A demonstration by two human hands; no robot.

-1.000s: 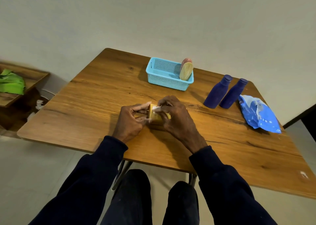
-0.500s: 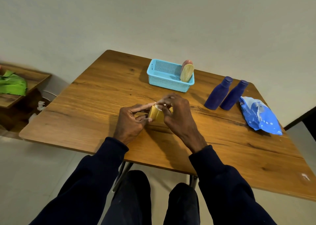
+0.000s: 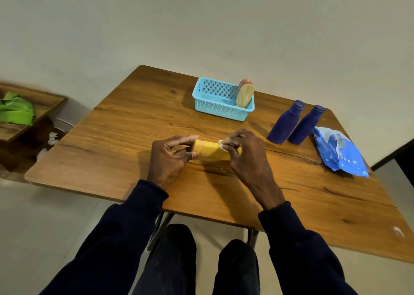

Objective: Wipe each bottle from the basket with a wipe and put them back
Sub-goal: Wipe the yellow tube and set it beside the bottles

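The left hand (image 3: pixel 167 160) is pinching one end of the yellow plastic bottle (image 3: pixel 209 151), level just above the wooden table (image 3: pixel 116 137); the right hand (image 3: pixel 246 158), pressing a white wipe (image 3: pixel 224 144) round it, is sliding further right than a second ago, baring wiped yellow; the return to the light-blue mesh basket (image 3: pixel 220 113) is probably nearing.

Wooden table (image 3: pixel 116 137), plain wall (image 3: pixel 201 21), tiled floor (image 3: pixel 44 216)

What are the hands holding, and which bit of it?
A yellow bottle, lying sideways. The left hand pinches one end; the right hand grips the other end through a white wipe.
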